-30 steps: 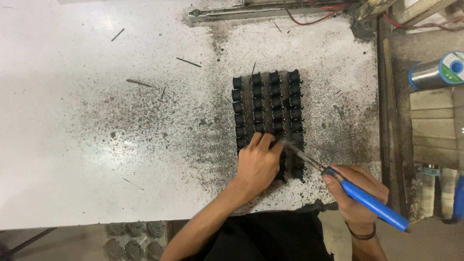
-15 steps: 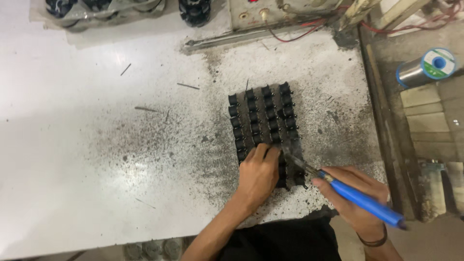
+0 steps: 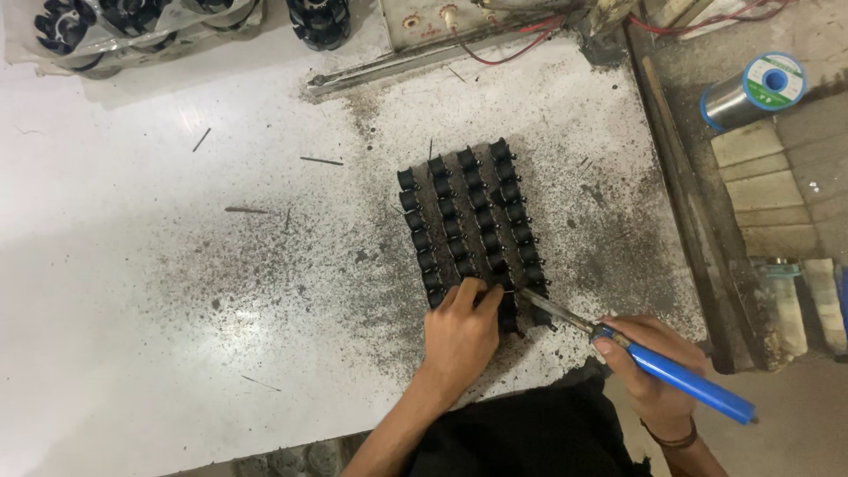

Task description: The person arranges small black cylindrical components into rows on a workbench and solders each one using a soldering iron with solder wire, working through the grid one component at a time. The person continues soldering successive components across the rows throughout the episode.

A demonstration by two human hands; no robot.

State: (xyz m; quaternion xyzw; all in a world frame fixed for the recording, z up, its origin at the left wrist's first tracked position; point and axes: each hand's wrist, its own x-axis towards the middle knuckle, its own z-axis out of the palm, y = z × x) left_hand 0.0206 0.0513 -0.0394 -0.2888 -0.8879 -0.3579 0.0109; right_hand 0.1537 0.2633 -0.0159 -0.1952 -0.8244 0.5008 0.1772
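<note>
You've got loads of open room on the left: the white table (image 3: 132, 291) is bare across the left half of the frame apart from three or four thin dark slivers. Its near edge runs diagonally along the bottom. At the upper left sits one clear bag (image 3: 132, 35) of black parts.

Centre frame is one block (image 3: 468, 221) of small black parts, four rows across, roughly nine deep. Your left hand (image 3: 459, 340) lies on its near end, fingers curled down and pressing it. Just right, your right hand (image 3: 654, 367) is wrapped tight round one blue iron (image 3: 671, 375), tip touching the block's lower right corner.

The table's right edge is close by, with one solder spool (image 3: 751, 93) at the upper right.
</note>
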